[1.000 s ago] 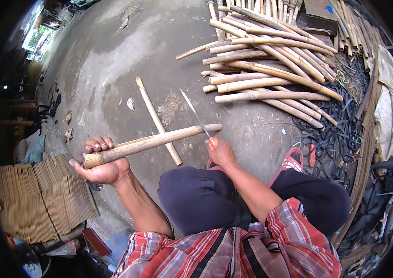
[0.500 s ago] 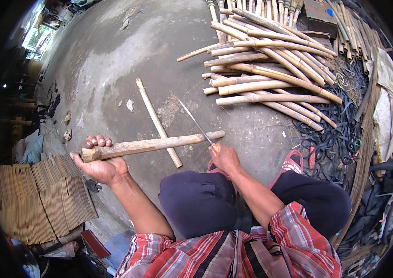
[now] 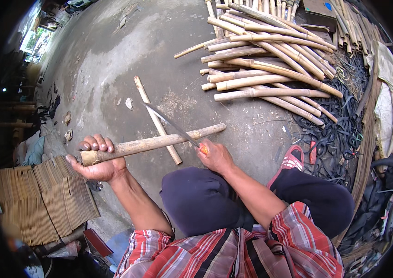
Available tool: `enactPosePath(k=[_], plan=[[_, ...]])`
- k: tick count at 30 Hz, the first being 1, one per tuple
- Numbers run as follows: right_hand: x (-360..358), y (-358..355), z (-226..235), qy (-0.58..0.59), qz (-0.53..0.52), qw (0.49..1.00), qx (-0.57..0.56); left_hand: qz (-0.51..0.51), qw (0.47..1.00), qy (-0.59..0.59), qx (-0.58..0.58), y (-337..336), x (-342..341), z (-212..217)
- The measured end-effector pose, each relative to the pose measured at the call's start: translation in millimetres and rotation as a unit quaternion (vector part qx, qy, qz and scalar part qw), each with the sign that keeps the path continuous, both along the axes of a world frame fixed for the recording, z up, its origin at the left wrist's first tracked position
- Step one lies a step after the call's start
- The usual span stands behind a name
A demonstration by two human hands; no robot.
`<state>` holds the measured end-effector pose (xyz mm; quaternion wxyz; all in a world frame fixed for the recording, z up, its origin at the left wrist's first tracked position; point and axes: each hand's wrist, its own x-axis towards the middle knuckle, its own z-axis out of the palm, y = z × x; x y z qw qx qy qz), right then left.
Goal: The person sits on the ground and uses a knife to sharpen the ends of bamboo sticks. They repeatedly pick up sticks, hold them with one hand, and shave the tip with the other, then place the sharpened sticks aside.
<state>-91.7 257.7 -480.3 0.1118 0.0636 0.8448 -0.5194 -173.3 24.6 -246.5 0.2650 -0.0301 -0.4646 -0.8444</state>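
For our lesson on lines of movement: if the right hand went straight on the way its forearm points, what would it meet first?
Probably the bamboo pole, just up and left of the right hand, whose knife crosses it in this view. Depth is unclear, so the hand might pass above it.

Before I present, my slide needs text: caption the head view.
Left hand holds a bamboo pole; right hand holds a knife across it.

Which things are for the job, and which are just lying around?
For the job:
bamboo pole, in the left hand
knife, in the right hand
perhaps the bamboo pile and loose stick

Seemingly just lying around:
black strips
white scrap
pale sheeting
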Motion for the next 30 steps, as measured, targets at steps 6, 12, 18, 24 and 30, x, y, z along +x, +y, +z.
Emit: enactPosePath(k=[6, 12, 18, 24, 30], plan=[[1.1, 2.7, -5.1, -0.076, -0.051, 0.995, 0.027, -0.001, 1.0, -0.023, 0.021, -3.2, -0.7, 2.8], [5.1, 2.6, -7.9, 0.043, 0.008, 0.999, 0.005, -0.054, 0.998, -0.017, 0.033, -3.3, 2.4, 1.6], [6.7, 12.5, -2.0, -0.062, -0.035, 0.997, 0.003, -0.1, 0.993, 0.048, 0.041, 5.3, 2.5, -3.8], [7.2, -5.1, 8.4, -0.006, -0.038, 0.999, -0.028, -0.118, 0.991, 0.028, 0.061, 1.7, 0.0, -6.1], [9.6, -9.2, 12.5, 0.071, 0.005, 0.997, 0.02, -0.058, 0.996, -0.005, 0.074, -2.6, -6.5, -8.7]])
